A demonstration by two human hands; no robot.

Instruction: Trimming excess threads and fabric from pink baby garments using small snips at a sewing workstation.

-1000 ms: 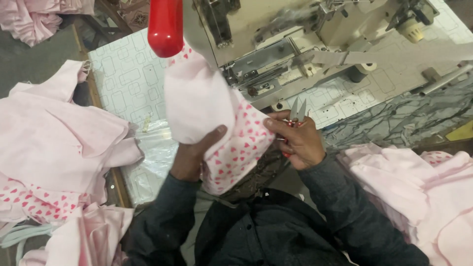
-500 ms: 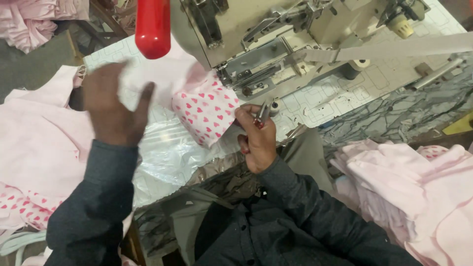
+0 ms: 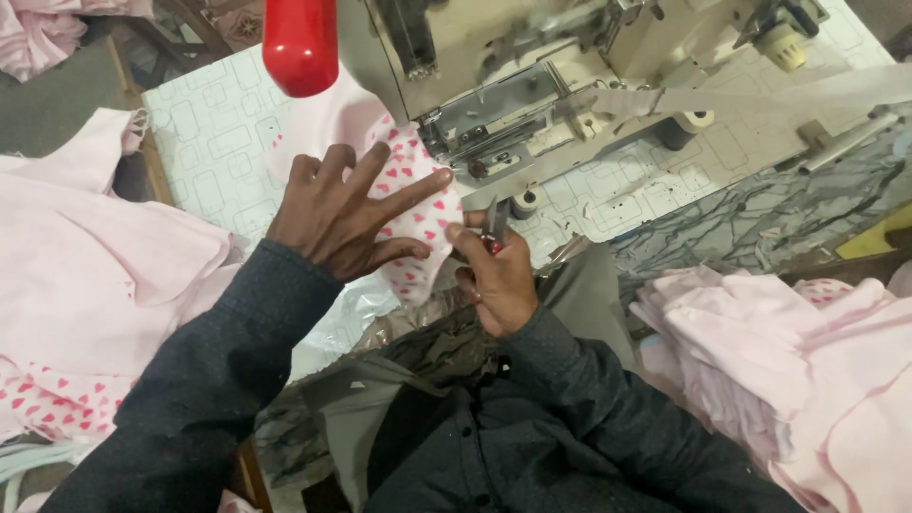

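Observation:
My left hand lies spread, fingers apart, flat on a pink fabric piece with red hearts on the sewing table. My right hand pinches the fabric's right edge and grips small metal thread snips with a red handle, blades pointing up. The fabric runs up under the head of the beige sewing machine. Both arms wear dark grey sleeves.
A red cylinder hangs in front of the camera at the top. The white patterned table top carries the machine. Pink garments are piled at left and right. Crumpled clear plastic lies at the table's near edge.
The left hand came back from the far left and now presses on the heart fabric. The right hand shifted slightly, and the fabric now lies flatter by the machine.

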